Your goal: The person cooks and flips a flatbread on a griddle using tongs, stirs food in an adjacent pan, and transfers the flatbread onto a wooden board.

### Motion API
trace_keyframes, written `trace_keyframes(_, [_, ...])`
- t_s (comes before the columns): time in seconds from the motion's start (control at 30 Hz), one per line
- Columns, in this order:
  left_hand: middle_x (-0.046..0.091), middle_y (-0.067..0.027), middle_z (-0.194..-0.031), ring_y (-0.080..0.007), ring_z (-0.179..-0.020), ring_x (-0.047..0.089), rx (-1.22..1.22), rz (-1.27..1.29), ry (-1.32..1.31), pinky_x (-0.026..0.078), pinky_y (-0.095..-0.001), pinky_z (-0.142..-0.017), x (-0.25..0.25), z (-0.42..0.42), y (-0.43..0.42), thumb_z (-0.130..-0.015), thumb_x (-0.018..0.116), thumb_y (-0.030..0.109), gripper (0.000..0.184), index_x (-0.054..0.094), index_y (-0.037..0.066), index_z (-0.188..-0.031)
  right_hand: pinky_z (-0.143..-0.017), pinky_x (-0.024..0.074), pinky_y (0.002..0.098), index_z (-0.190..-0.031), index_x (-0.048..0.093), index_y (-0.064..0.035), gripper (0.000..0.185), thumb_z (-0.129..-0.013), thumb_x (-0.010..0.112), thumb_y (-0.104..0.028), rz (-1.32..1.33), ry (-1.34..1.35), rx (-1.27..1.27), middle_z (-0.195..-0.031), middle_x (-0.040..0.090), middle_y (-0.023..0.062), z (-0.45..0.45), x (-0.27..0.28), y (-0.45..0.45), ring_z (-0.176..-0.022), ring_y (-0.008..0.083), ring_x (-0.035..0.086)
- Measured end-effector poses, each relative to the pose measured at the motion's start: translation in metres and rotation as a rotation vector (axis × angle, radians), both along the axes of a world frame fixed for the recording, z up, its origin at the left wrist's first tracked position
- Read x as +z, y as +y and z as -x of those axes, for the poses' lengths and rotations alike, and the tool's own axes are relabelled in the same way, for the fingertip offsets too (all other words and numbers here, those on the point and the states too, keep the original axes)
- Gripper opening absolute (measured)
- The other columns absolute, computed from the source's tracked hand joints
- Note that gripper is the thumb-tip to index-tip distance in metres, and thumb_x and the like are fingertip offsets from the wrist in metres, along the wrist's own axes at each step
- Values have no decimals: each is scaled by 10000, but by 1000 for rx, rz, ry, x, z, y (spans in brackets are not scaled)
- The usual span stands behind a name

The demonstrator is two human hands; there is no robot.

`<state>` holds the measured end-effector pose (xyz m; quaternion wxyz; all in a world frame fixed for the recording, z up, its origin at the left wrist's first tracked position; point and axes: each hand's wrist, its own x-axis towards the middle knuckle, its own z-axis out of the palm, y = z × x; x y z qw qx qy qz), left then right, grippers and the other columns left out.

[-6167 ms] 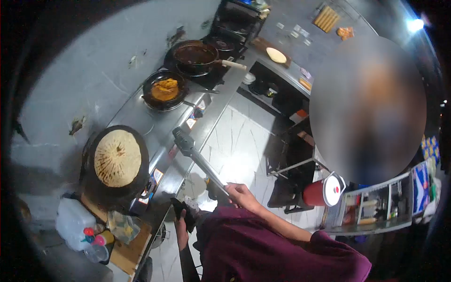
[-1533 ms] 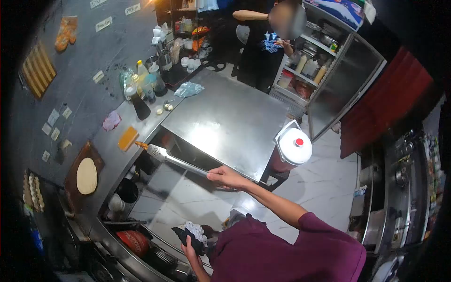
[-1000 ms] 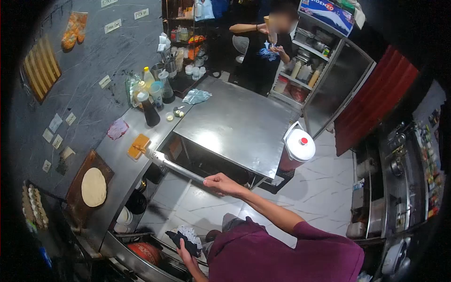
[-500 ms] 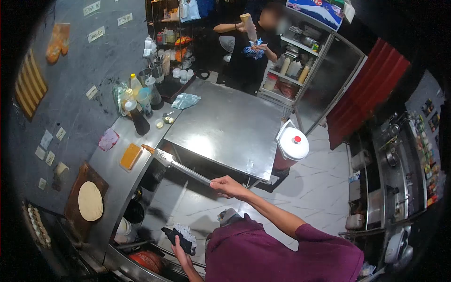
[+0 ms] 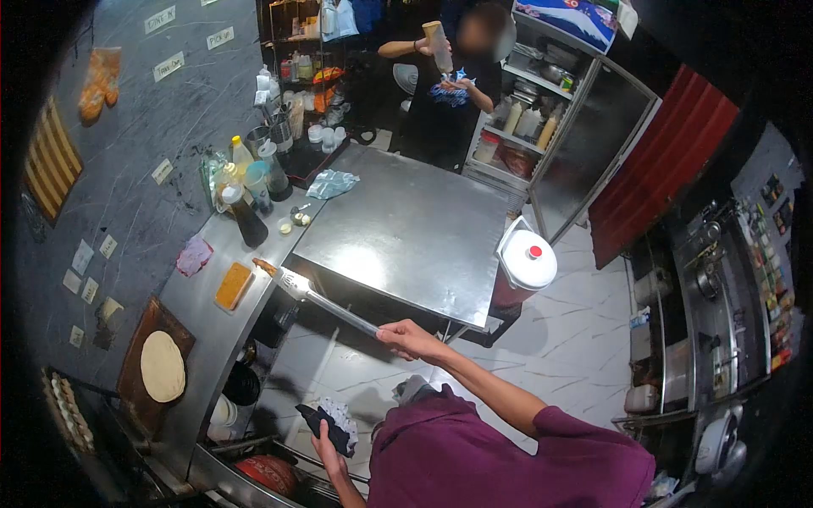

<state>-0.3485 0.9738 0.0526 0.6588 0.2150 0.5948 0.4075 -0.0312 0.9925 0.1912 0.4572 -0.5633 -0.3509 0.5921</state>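
My right hand [image 5: 408, 339] is closed round the handle end of long metal tongs [image 5: 343, 313], held out over the floor toward the left counter. A small browned piece of food [image 5: 264, 267] is at the tongs' tips, by the counter edge. Close beside it on the counter sits a rectangular tub of orange sauce [image 5: 234, 285]. Lower in view, my left hand [image 5: 329, 449] grips a black and white cloth [image 5: 329, 426]. A round flat dough [image 5: 163, 366] lies on a brown wooden board [image 5: 135, 398] to the left.
Bottles [image 5: 248, 218] crowd the counter's far end. A steel table [image 5: 406, 229] stands ahead, with a white-lidded cooler [image 5: 527, 258] at its right. Beyond it, a co-worker [image 5: 449, 93] holds a squeeze bottle [image 5: 438, 46] by an open fridge [image 5: 584, 144]. Skewers [image 5: 69, 411] lie far left.
The co-worker's squeeze bottle has shifted left and tips down toward their other hand. My hands, the tongs and the cloth stay nearly the same, with a slight view shift.
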Motion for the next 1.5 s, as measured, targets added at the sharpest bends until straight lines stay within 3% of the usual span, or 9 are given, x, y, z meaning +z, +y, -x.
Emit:
trace_keyframes(0.17, [580,-81,-1042,-187,-893,587,-17,17,-19,483,-327,-778,-11,10,-3,-879,646,291,445,500,14,-1196,-375,219,203,-752,523,-119,311,-954,525,-355,13,-11,-6,-553,371,-80,5,3,-5,-429,20,326])
trace_keyframes(0.33, [581,-75,-1044,-176,-880,583,2,20,-22,480,-323,-770,11,7,-10,-875,653,301,435,507,13,-1167,-376,222,195,-830,577,-96,308,-937,545,-382,64,-50,-41,-577,412,-73,9,2,-10,-434,14,331])
trace_keyframes(0.37, [580,-76,-1057,-177,-881,581,37,108,87,476,-327,-782,-2,12,-14,-870,659,300,434,510,10,-1157,-376,223,194,-848,588,-91,310,-934,549,-386,57,-52,-21,-583,421,-71,12,-1,-8,-434,13,330])
trace_keyframes(0.4, [581,-80,-1057,-179,-884,581,14,57,33,475,-328,-789,-9,19,-15,-868,661,300,442,508,7,-1161,-376,223,193,-862,596,-86,311,-929,557,-386,59,-18,-10,-592,431,-66,15,-2,-6,-430,12,324])
trace_keyframes(0.83, [584,-78,-996,-191,-852,592,130,67,-28,499,-338,-729,-10,55,-35,-870,658,284,455,502,18,-1205,-365,223,194,-744,531,-123,304,-942,533,-354,56,-20,66,-575,412,-77,53,-13,-5,-423,7,332])
trace_keyframes(1.07, [584,-80,-1052,-211,-885,594,150,92,-38,500,-354,-753,-47,87,-45,-860,667,293,482,500,24,-1223,-360,232,196,-755,535,-119,279,-950,518,-318,77,-16,65,-561,402,-76,79,-8,-8,-416,9,334])
trace_keyframes(1.43, [568,-117,-1184,-262,-1001,597,146,108,-20,493,-363,-840,-51,99,-40,-842,681,339,651,403,26,-1340,-363,237,198,-690,501,-134,332,-948,526,-341,43,-40,55,-548,390,-80,84,-9,-11,-413,17,325])
trace_keyframes(1.5, [577,-107,-1143,-243,-979,593,149,133,1,492,-352,-817,-37,99,-40,-852,672,314,559,462,12,-1273,-368,241,197,-699,512,-137,324,-943,534,-350,67,-48,56,-553,394,-82,84,-11,-10,-419,17,329])
